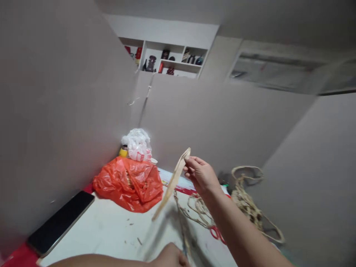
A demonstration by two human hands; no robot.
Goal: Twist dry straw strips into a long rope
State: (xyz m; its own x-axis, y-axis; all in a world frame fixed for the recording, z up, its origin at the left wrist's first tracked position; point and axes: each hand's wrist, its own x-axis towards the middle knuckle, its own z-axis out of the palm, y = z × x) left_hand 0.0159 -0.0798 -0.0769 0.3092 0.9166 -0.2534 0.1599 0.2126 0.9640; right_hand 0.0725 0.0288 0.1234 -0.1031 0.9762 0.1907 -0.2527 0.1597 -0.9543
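My right hand [201, 173] is raised over the table, its thumb and fingers pinching one end of a pale, flat dried husk strip [172, 184]. The strip is folded at the top and hangs slanting down to the left. At the bottom edge my left hand [171, 256] is partly cut off, its fingers curled at the lower end of a twisted cord [182, 226]. More of this fibre cord [201, 207] lies loosely looped behind my right wrist. Red-handled scissors [214, 233] are partly hidden by my right forearm.
An orange-red plastic bag [129, 185] sits at the back left, a white plastic bag [139, 144] behind it. A black phone [62, 222] lies at the left edge of the white tabletop [111, 230]. Woven cord work [246, 200] is at the right. Walls enclose the table.
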